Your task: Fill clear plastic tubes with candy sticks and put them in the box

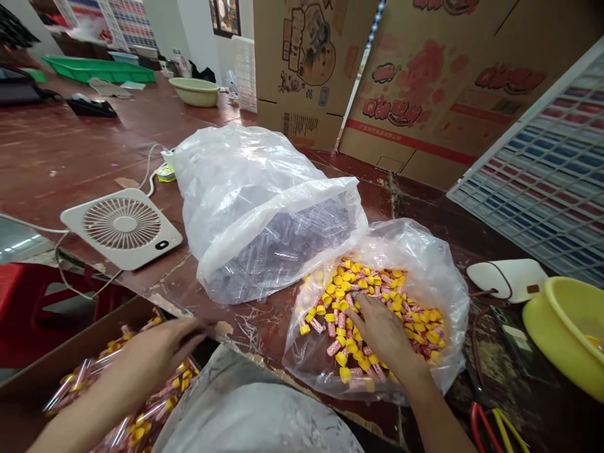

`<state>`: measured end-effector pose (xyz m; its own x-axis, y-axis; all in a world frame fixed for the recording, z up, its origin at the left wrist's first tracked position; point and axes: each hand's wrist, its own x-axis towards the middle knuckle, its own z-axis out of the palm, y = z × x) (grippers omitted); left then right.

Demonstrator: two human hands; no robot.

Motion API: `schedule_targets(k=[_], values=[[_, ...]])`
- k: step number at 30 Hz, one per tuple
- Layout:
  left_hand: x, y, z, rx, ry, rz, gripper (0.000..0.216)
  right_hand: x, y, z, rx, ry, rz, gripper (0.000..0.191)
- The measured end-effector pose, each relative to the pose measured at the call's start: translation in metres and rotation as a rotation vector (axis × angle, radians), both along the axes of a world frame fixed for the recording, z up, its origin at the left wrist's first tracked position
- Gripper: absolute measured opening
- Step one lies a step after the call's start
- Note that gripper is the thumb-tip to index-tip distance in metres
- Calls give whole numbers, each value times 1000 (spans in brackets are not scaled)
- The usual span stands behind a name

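Note:
My right hand point(380, 327) reaches into a clear plastic bag point(427, 251), its thumb and fingers apart over a heap of small red-and-white patterned pieces with yellow caps point(346, 286). Nothing shows lifted in its fingers. Somewhat blurred, my left hand point(172, 343) hovers over a cardboard box point(28, 390) by the table edge. Its fingers stretch to the right, with a gap before the thumb and no object visible between them. Inside that box lie many filled clear tubes point(117, 434) with yellow caps. A large whitish bag point(236, 163) lies open toward me, full of empty clear tubes point(292, 242).
A white fan point(125, 223) with cables lies left of the large bag. Yellow basin point(566, 340), phone point(519, 343) and scissors point(491, 421) are at the right. Cardboard cartons point(401, 94) and a white plastic crate point(542, 163) stand behind. A red stool point(19, 308) is at the left.

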<state>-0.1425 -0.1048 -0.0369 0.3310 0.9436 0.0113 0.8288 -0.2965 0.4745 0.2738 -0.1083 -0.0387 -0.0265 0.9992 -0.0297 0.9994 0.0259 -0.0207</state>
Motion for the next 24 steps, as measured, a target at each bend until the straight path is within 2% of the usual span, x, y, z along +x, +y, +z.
schedule_targets(k=[4,6,9,12,15,18,21,24], values=[[89,47,28,193,160,-220,28,2,-7,5,40,78,44,7],[126,74,34,227,222,-255,27,8,-12,4,90,182,82,8],[169,108,32,231,239,-179,22,20,-18,-1,138,275,115,12],[198,127,23,225,237,-103,24,28,-22,-5,201,309,109,14],[209,134,13,210,236,-85,19,32,-24,-5,312,367,45,15],[203,128,13,230,182,-78,20,28,-25,3,412,495,-64,17],[188,107,22,149,-207,-113,25,12,-26,17,485,776,-79,16],[176,75,32,-220,-720,-233,21,-14,-24,32,537,1074,-45,23]])
